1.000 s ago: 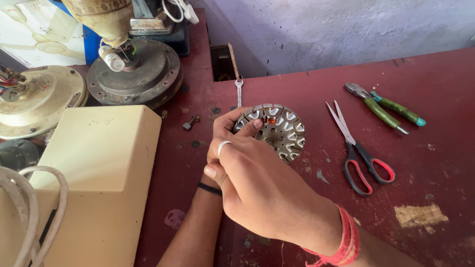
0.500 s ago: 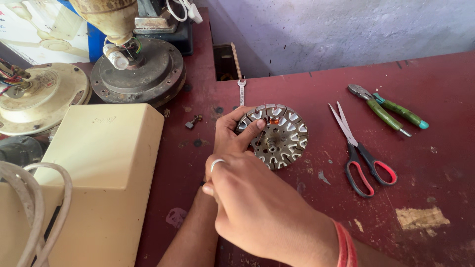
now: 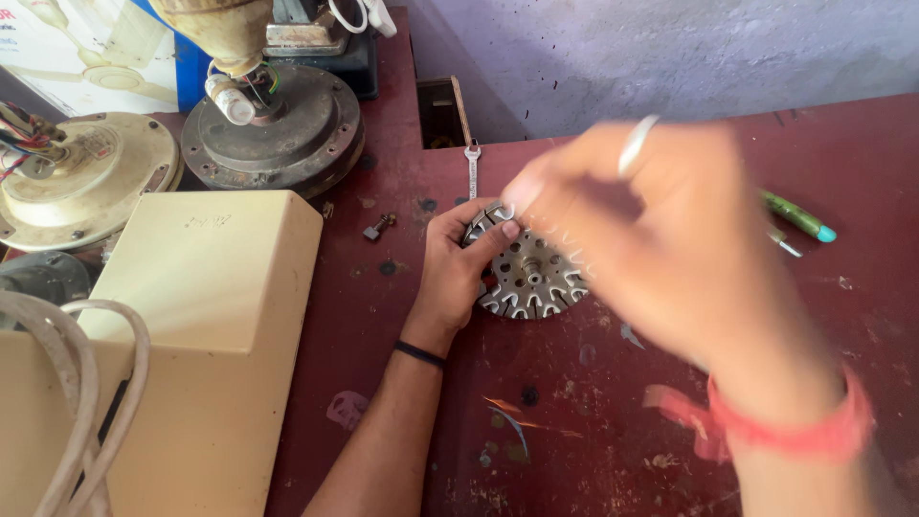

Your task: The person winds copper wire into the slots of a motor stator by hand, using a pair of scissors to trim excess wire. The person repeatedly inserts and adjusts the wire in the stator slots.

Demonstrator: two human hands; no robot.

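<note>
A round metal disc (image 3: 536, 278) with slotted teeth around its rim lies flat on the dark red table (image 3: 593, 421). My left hand (image 3: 455, 263), with a black band at the wrist, grips the disc's left edge between thumb and fingers. My right hand (image 3: 661, 230) is raised close to the camera and blurred. It wears a ring and a red wrist thread. Its pinched fingertips sit over the disc's upper left edge, next to my left thumb. Whether they hold anything is unclear. The hand hides the disc's right side.
A cream box (image 3: 191, 325) with a white cable (image 3: 57, 383) fills the left. Behind it stand a dark fan motor (image 3: 273, 124) and a cream fan housing (image 3: 86, 182). A small bolt (image 3: 378, 228), a wrench (image 3: 471, 163) and a green-handled tool (image 3: 799, 218) lie on the table.
My right hand has lifted off the disc and swung up and right toward the camera, now covering the scissors. My left hand still holds the disc's left edge.
</note>
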